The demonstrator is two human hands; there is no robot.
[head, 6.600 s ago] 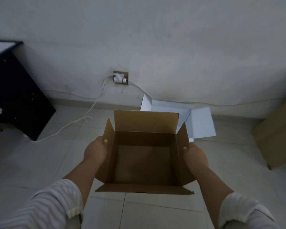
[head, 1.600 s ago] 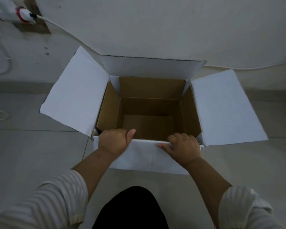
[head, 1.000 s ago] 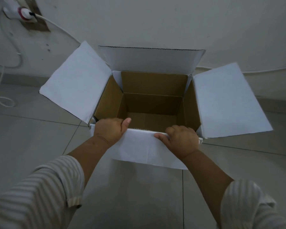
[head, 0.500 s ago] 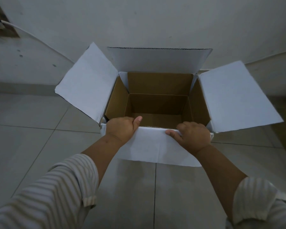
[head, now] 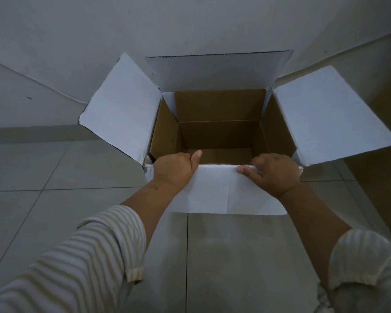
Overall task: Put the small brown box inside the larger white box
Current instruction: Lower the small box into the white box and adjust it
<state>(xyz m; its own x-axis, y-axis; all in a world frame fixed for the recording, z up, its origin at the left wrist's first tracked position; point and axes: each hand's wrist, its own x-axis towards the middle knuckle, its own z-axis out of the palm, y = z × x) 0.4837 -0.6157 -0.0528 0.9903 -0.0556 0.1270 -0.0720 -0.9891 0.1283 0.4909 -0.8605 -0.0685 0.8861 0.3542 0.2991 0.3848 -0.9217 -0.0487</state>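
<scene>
Brown box [head: 219, 132] nested inside white box [head: 325, 114], flaps splayed. Left hand [head: 175, 169] and right hand [head: 274, 173] both gripping the near rim. Placement looking done; next, letting go.

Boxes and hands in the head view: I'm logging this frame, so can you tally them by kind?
White boxes: 1, the larger white box, flaps open
Brown boxes: 1, the small brown box, nested inside the white one
Hands: 2, the left hand and right hand, both on the near flap
Total: 4
</scene>
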